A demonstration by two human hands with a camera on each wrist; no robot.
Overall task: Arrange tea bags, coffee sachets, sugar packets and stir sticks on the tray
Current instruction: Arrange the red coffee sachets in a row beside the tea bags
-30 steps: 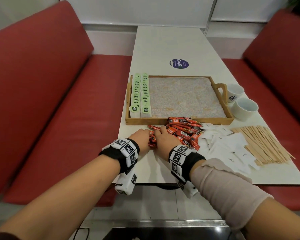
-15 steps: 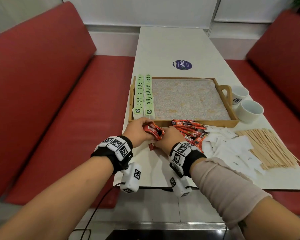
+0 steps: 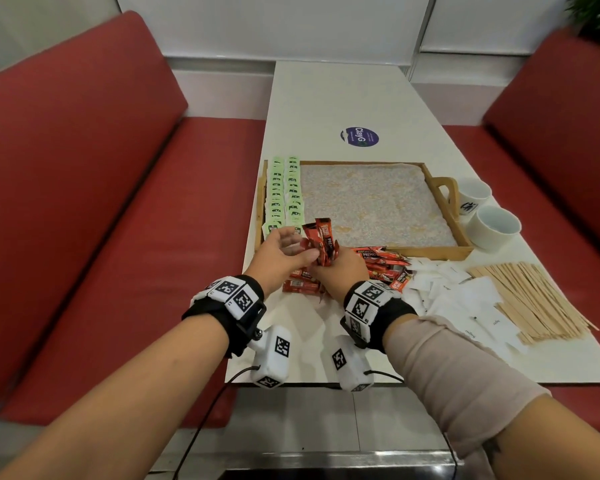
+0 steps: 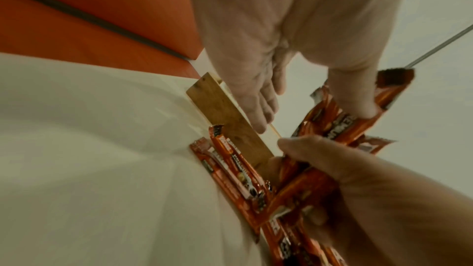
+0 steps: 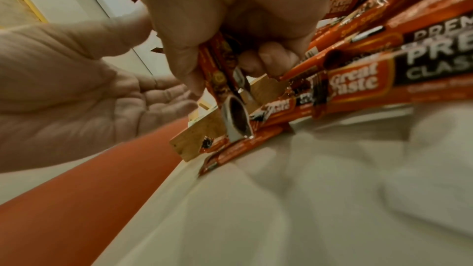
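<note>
From the head view, I was in the coffee step. The two rows of green tea bags (image 3: pixel 284 192) already lay along the left side of the shallow wooden tray with a speckled liner (image 3: pixel 444 202), and the rest of the liner was bare. My right hand (image 3: pixel 340 268) held a small bunch of red coffee sachets (image 3: pixel 323 239) upright, just over the near rail of the tray. My left hand (image 3: pixel 281 251) was beside it, with the palm turned toward the bunch and the fingers loosely spread. More red sachets in a heap (image 3: pixel 381 265) lay on the white table (image 3: pixel 326 98) near the tray. To the right of them were the white paper sugar packets (image 3: pixel 465 299) and the pale wooden stir sticks (image 3: pixel 534 299), both not yet on the tray. I judged that the next move needed me to square the bunch and lay it beside the tea bags.

In the left wrist view, my left fingers (image 4: pixel 258 112) were nearly straight over the tray rail and closed on nothing, while the thumb lay against a sachet. Whether it pressed the sachet, I could not tell.

In the right wrist view, my right fingers (image 5: pixel 184 64) were curled tightly around the sachets, and the open left palm waited just beside them.
</note>
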